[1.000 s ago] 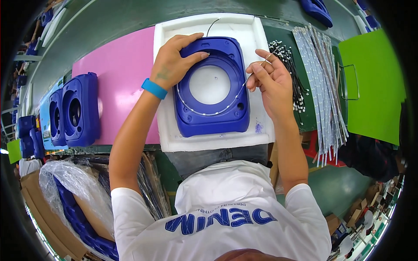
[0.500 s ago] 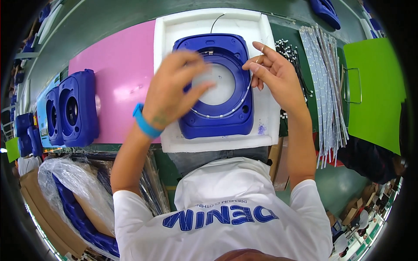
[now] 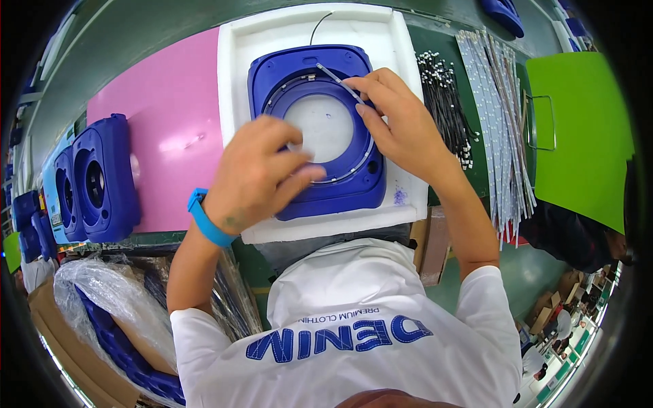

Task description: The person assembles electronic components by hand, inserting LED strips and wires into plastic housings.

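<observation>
A blue plastic housing with a round opening lies in a white foam tray in front of me. An LED strip runs along the inner wall of its round recess, and its free end rises at the upper right. My right hand pinches the strip between thumb and fingers near that end, over the right rim. My left hand, somewhat blurred, hovers over the housing's left side. Its thumb and fingers are apart with nothing visible in them, and it hides that part of the ring.
A pink board lies left, with blue housings standing at its edge. To the right are a bunch of black cables, many loose LED strips and a green board. Plastic-wrapped parts sit lower left.
My right hand has moved left and down toward the ring with the strip, whose end now points up and left. My left hand has shifted slightly down. The view has shifted a little.
</observation>
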Motion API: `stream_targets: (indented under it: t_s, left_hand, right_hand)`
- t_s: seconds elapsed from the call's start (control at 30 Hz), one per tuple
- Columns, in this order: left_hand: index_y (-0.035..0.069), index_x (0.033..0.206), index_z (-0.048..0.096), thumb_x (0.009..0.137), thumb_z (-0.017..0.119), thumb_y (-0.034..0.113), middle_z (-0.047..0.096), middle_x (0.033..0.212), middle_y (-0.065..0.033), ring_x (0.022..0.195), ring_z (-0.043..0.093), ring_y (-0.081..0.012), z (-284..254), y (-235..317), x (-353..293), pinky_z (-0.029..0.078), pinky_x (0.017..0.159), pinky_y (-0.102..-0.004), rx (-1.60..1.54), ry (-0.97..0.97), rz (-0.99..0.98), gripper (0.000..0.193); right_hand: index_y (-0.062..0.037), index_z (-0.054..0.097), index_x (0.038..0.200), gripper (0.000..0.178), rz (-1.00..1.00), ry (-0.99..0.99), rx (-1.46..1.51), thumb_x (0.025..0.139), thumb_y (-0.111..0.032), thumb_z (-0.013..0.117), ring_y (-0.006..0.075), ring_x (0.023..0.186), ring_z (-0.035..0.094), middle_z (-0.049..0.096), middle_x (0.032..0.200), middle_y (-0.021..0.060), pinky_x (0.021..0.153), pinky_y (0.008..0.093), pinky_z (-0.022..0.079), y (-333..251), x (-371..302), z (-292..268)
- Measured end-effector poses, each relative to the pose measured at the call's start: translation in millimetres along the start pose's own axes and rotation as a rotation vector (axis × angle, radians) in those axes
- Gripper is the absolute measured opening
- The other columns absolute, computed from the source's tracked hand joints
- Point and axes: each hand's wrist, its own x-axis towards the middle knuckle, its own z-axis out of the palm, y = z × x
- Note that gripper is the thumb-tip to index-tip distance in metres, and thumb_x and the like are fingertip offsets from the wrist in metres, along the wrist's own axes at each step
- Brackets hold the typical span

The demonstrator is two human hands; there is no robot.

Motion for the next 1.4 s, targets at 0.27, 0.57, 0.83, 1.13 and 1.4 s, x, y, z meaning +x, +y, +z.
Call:
stream_targets:
  t_s: [0.27,0.57,0.83,1.13,1.4]
  left_hand:
    - [0.003,0.105,0.076,0.082,0.077,0.003,0.068,0.105,-0.0093,0.096,0.066,-0.0292,15.2,-45.4,66.5,0.057,0.082,-0.0400,0.281,0.205,0.203,0.023]
    - [0.003,0.098,0.072,0.079,0.069,0.010,0.065,0.093,-0.0057,0.089,0.066,-0.0239,27.9,-38.6,79.4,0.055,0.076,-0.0370,0.566,0.168,0.325,0.020]
    - [0.004,0.099,0.073,0.079,0.069,0.010,0.062,0.085,-0.0049,0.080,0.066,-0.0216,36.7,-39.9,83.4,0.055,0.070,-0.0345,0.635,0.173,0.359,0.021]
    - [0.011,0.112,0.074,0.081,0.078,0.009,0.071,0.109,-0.0063,0.093,0.069,-0.0256,16.7,-53.9,87.4,0.055,0.074,-0.0366,0.426,0.301,0.334,0.031]
    - [0.010,0.137,0.069,0.088,0.077,0.003,0.067,0.123,-0.0150,0.110,0.066,-0.0341,15.2,-52.6,92.8,0.054,0.099,-0.0402,0.052,0.063,-0.133,0.051]
  right_hand:
    - [0.0020,0.068,0.117,0.025,-0.056,0.124,-0.101,0.092,0.007,0.064,0.0369,0.096,0.065,0.063,0.105,0.0162,0.084,0.0442,0.055,1.8,-3.4,15.8]
    - [0.0036,0.072,0.106,0.015,-0.054,0.263,-0.244,0.091,0.000,0.072,0.0340,0.088,0.066,0.063,0.094,0.0145,0.078,0.0432,0.055,-4.7,-14.2,22.5]
    - [0.0058,0.073,0.100,0.017,-0.066,0.235,-0.458,0.091,-0.008,0.075,0.0314,0.083,0.064,0.060,0.087,0.0136,0.072,0.0418,0.056,-10.2,-14.4,24.3]
    - [0.0057,0.072,0.101,0.019,-0.047,0.195,-0.481,0.093,-0.011,0.074,0.0314,0.086,0.065,0.060,0.089,0.0142,0.074,0.0418,0.057,-14.1,-14.9,24.5]
    - [0.0049,0.072,0.099,0.019,-0.043,0.205,-0.439,0.091,-0.011,0.077,0.0312,0.086,0.065,0.060,0.088,0.0139,0.074,0.0416,0.056,-10.8,-14.8,24.7]
